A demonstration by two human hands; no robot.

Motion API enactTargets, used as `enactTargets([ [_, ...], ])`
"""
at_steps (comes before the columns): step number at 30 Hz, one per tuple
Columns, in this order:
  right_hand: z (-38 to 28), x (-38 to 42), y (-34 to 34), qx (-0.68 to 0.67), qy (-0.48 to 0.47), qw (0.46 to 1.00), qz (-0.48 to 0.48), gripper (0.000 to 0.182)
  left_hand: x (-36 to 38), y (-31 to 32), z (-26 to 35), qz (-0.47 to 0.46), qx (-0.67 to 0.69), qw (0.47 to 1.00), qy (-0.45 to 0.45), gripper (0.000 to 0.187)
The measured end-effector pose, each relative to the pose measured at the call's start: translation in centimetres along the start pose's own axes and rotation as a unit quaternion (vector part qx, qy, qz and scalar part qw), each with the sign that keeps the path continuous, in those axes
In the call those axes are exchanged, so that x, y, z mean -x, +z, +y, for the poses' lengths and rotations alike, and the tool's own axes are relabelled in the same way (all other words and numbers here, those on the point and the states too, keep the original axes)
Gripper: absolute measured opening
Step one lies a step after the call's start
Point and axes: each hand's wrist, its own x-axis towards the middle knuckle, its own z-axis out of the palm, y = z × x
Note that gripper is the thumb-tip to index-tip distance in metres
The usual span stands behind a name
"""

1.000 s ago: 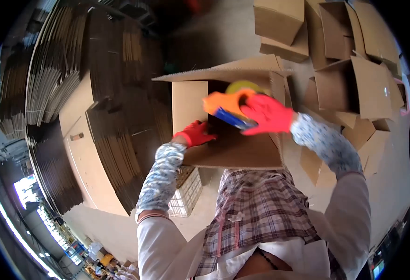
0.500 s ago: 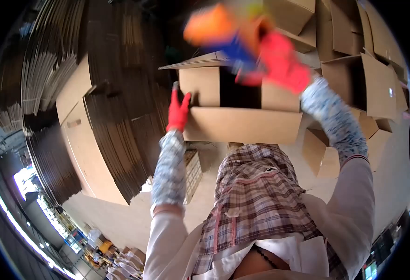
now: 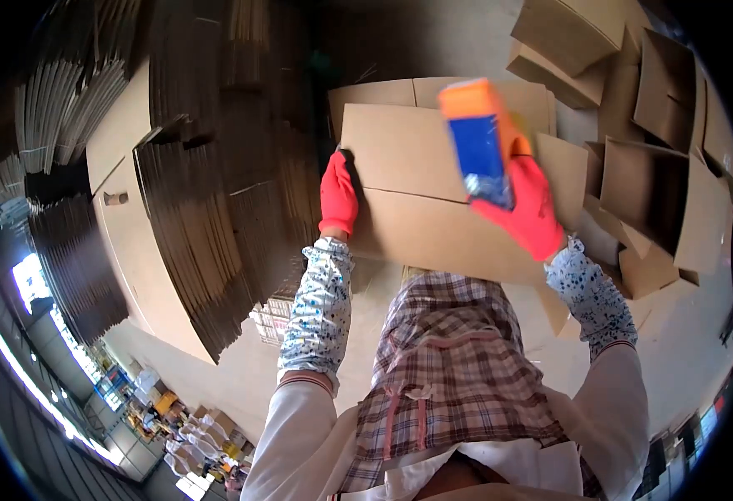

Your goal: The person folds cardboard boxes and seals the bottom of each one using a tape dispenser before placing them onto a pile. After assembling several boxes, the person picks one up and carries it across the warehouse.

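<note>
The tall stack of flattened cardboard (image 3: 184,225) took up most of the left of my head view, and a heap of open cartons (image 3: 704,221) filled the right. Between them, in front of the person, was the carton (image 3: 421,230) being worked on, its two long top flaps lying closed, their edges meeting along a seam (image 3: 417,194). A further panel stuck out at its right end; I could not tell whether that was a loose flap or a side wall. A white crate (image 3: 271,323) showed low beside the stack.

The orange and blue tape dispenser (image 3: 479,142) hung over the flaps near the right part of the seam. Motion blurred it, so I could not tell whether it touched the cardboard.

The red-gloved right hand (image 3: 523,207) had its fingers wrapped around the dispenser's handle. The left hand (image 3: 339,194) lay against the carton's left edge; I could not tell whether its fingers gripped the board or only pressed it.

I judged this to be the lining-up step before taping. To my mind the next move called for keeping both flaps level with the left hand and setting the dispenser squarely on the seam.
</note>
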Motion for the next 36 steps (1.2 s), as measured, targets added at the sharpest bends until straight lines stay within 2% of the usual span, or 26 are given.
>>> enactTargets([
  [2,-1.3,-1.8,1.3,0.05,-0.307,0.949,-0.061,0.054,-0.3,0.1,-0.8,0.018,0.017,1.0,-0.001,0.039],
  [3,-1.2,-2.7,2.6,0.059,-0.363,0.922,-0.12,0.051,-1.4,-0.3,-6.6,-0.065,-0.112,0.988,0.089,0.038],
  [4,-0.4,-4.2,3.9,0.082,-0.471,0.863,-0.163,0.042,-1.4,-1.1,-5.1,-0.049,-0.122,0.988,0.084,0.038],
  [5,-0.1,-5.0,5.2,0.096,-0.513,0.842,-0.139,0.037,-0.5,-2.0,-3.5,-0.041,0.128,0.989,-0.063,0.043],
  [6,-0.8,-5.6,5.9,0.108,-0.549,0.821,-0.113,0.033,0.1,-3.0,-0.7,-0.027,0.371,0.906,-0.2,0.048],
  [7,-1.1,-5.9,6.1,0.07,-0.532,0.832,-0.143,0.029,-0.3,-4.4,3.0,-0.069,0.247,0.966,-0.037,0.062],
  [8,-1.0,-6.2,6.1,0.037,-0.511,0.842,-0.171,0.025,-0.9,-5.7,6.3,-0.116,0.113,0.979,0.126,0.078],
  [9,-0.4,-6.2,6.2,0.026,-0.486,0.843,-0.228,0.022,-0.4,-6.8,7.9,-0.137,0.136,0.968,0.161,0.075],
  [10,-0.2,-5.9,6.5,-0.013,-0.438,0.871,-0.221,0.021,0.3,-7.9,9.1,-0.158,0.163,0.955,0.192,0.074],
  [12,-0.6,-6.1,5.7,0.041,-0.484,0.857,-0.174,0.019,0.6,-10.1,11.1,-0.293,-0.056,0.927,0.226,0.073],
  [15,-0.4,-6.4,5.5,0.054,-0.485,0.849,-0.203,0.021,0.8,-11.3,12.1,-0.354,-0.048,0.901,0.246,0.06],
  [18,-0.5,-5.6,5.1,0.08,-0.455,0.845,-0.27,0.025,1.9,-10.9,12.0,-0.36,0.048,0.913,0.187,0.046],
  [19,-1.0,-5.4,4.6,0.081,-0.455,0.844,-0.271,0.025,2.7,-9.8,11.6,-0.33,0.16,0.918,0.148,0.029],
  [20,-2.1,-5.4,3.7,0.029,-0.449,0.826,-0.34,0.031,3.0,-9.2,10.8,-0.297,0.228,0.92,0.117,0.02],
  [22,-3.7,-5.9,0.8,-0.049,-0.38,0.803,-0.457,0.052,3.6,-9.0,11.3,-0.065,0.29,0.952,-0.069,0.019],
  [24,-2.9,-5.1,-1.9,-0.101,-0.259,0.881,-0.383,0.058,1.6,-10.1,7.2,0.089,0.331,0.938,-0.058,0.018],
  [25,-2.8,-4.7,-1.6,-0.099,-0.26,0.879,-0.388,0.058,0.6,-9.7,5.1,0.164,0.222,0.96,-0.048,0.018],
  [26,-2.5,-4.0,-0.8,-0.093,-0.177,0.919,-0.339,0.056,-0.4,-9.3,2.7,0.232,0.111,0.966,-0.036,0.018],
  [27,-2.2,-3.2,-0.3,-0.086,-0.089,0.95,-0.285,0.054,-0.8,-8.3,-1.5,0.245,-0.065,0.967,0.003,0.021],
  [28,-2.8,-3.2,0.4,-0.081,-0.088,0.951,-0.284,0.054,-1.0,-7.1,-5.3,0.25,-0.238,0.937,0.043,0.024],
  [30,-4.7,-3.6,2.3,-0.013,-0.108,0.924,-0.367,0.045,-1.0,-4.3,-8.1,0.115,-0.441,0.89,-0.006,0.032],
  [31,-4.8,-3.3,3.0,-0.01,-0.106,0.925,-0.364,0.045,-0.2,-2.3,-12.6,0.058,-0.237,0.966,-0.08,0.042],
  [32,-4.8,-3.1,3.7,0.033,-0.241,0.925,-0.292,0.043,0.4,-0.9,-15.9,-0.003,-0.02,0.989,-0.148,0.053],
  [33,-5.0,-3.0,4.1,0.074,-0.37,0.901,-0.214,0.04,0.3,-1.2,-15.0,-0.003,-0.017,0.989,-0.145,0.053],
  [34,-5.4,-3.2,4.0,0.077,-0.371,0.901,-0.213,0.04,0.1,-1.9,-12.9,-0.076,-0.196,0.965,-0.155,0.062],
  [36,-6.2,-3.8,3.7,-0.028,-0.079,0.932,-0.351,0.037,-0.2,-3.6,-7.4,-0.171,-0.507,0.821,-0.198,0.083],
])
